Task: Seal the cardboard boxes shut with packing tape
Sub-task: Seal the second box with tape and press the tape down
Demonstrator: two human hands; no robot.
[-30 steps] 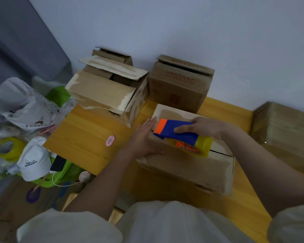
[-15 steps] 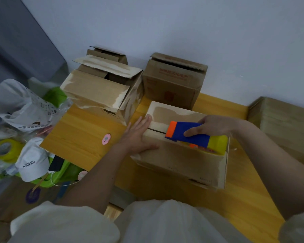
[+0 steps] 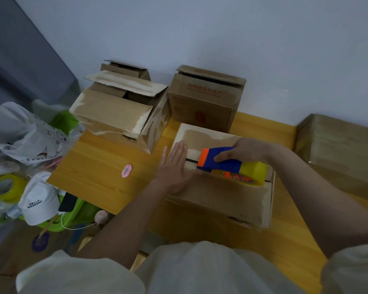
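While taping: the near cardboard box (image 3: 219, 187) sat at about 4 o'clock on the wooden table (image 3: 98, 166), flaps down, centre seam running 9-to-3
Right hand (image 3: 245, 150): wrapped round the blue handle of the tape dispenser (image 3: 227, 166), whose yellow tape roll rode on the seam
Left hand (image 3: 174, 168): flat, fingers straight, pressing the box top at its 9 o'clock end, just beside the dispenser's orange nose
Other boxes: an open-flapped box (image 3: 117, 115) at 11 o'clock, another box (image 3: 204, 98) at 12 o'clock against the wall, both apparently unsealed
Handling: the box looked like light, stiff corrugated board with springy flaps, likely to slide on smooth wood unless held down
Where to hold: palm on the flaps close to the seam; the dispenser by its handle, clear of the cutting edge
Also there: a small pink utility knife (image 3: 126, 170) at 9 o'clock
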